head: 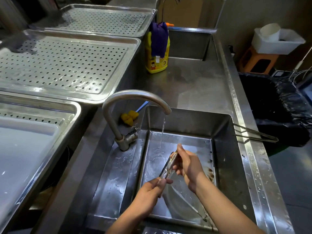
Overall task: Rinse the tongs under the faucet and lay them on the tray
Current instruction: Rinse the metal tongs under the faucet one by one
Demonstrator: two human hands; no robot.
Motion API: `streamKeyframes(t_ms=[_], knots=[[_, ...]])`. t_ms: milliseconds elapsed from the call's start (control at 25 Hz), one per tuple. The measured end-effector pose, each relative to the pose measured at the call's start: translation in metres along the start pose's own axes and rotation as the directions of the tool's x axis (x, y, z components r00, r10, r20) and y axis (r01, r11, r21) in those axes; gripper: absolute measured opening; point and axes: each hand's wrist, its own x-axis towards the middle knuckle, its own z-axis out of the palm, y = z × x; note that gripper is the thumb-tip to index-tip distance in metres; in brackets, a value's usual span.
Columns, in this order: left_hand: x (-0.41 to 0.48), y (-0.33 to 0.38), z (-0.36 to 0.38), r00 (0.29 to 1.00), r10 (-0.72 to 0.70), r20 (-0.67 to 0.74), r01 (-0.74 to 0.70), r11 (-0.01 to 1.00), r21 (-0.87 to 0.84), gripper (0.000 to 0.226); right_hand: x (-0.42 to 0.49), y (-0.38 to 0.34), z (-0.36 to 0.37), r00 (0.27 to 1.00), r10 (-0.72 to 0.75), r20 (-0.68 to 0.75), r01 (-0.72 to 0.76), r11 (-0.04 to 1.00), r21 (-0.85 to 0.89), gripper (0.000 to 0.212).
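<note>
Metal tongs (167, 168) are held closed over the steel sink (221, 159), pointing up and away from me. My left hand (151, 191) grips their near end. My right hand (187, 164) wraps its fingers round the far, toothed part, thumb up. Water runs from the curved faucet (135, 98) in a thin stream (163, 130) that lands just left of the tongs' tips. A perforated steel tray (67, 65) lies to the upper left, wet and bare. Another perforated tray (108, 19) sits behind it.
A yellow soap bottle (157, 49) with a purple cloth stands on the counter behind the sink. A yellow sponge (129, 117) lies beside the faucet. Another utensil (190, 203) lies in the sink bottom. A second pair of tongs (256, 135) pokes off the counter's right edge above a black-lined bin (278, 107).
</note>
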Motion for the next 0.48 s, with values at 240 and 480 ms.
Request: streamKeyframes(t_ms=[240,480], knots=[[0.000,0.000,-0.015,0.988,0.036,-0.149,-0.031,0.999,0.036,0.024,0.013,-0.002,0.025,0.977,0.061,0.203,-0.049,0.997,-0.065,0.015],[0.021,0.010,-0.025,0.953,0.018,-0.302,0.007,0.997,0.082,0.020,0.043,-0.015,0.045,0.967,0.102,0.232,-0.107,0.994,0.010,0.005]])
